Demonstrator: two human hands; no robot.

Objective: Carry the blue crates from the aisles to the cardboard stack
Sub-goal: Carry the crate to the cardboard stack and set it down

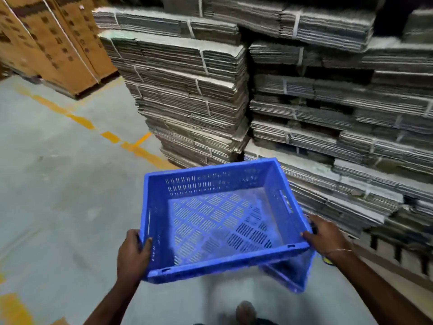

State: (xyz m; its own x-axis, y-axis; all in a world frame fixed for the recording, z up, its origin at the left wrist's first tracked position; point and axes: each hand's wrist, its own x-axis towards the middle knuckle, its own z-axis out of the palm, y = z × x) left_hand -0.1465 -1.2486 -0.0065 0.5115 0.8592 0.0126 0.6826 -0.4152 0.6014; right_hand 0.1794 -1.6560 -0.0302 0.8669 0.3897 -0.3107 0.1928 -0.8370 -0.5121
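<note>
An empty blue crate (218, 216) with slotted walls and floor hangs in front of me above the floor, tilted down to the right. My left hand (132, 256) grips its near left corner. My right hand (325, 235) holds its near right rim. A tall cardboard stack (194, 95) of strapped, flattened sheets rises just beyond the crate, with a second stack (328, 109) to its right.
Grey concrete floor (58, 184) with a dashed yellow line (82, 120) spreads to the left. Brown printed cartons (51, 41) stand at the far left. A pallet edge (398, 252) juts out low on the right. My foot (246, 311) shows at the bottom.
</note>
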